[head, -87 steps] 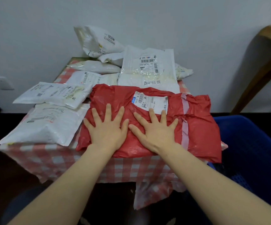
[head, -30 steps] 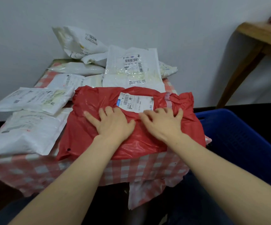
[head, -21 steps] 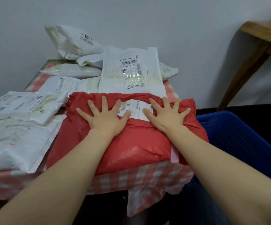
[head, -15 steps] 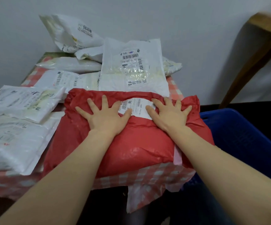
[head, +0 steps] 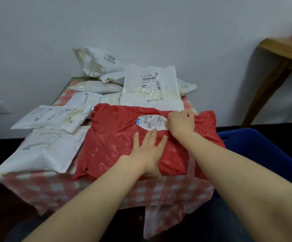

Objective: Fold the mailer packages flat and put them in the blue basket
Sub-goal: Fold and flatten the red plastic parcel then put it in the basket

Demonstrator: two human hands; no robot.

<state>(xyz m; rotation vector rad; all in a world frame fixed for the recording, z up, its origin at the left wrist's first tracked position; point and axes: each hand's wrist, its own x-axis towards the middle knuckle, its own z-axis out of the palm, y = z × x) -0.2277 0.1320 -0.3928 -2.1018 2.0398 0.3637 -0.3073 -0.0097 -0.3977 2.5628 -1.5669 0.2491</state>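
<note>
Red mailer on the tabletop, both hands on it, outside the blue basket.

Left hand: grip open, fingers straight, pressing flat on the mailer's near half. Right hand: fingers curled over the far folded edge beside the shipping label, gripping the red mailer. White mailers lie left and behind. Basket stands just right of the tabletop.

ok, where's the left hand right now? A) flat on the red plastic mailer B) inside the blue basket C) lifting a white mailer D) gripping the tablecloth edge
A: the left hand lies with straight fingers on the red plastic mailer, just below its white shipping label.
</note>
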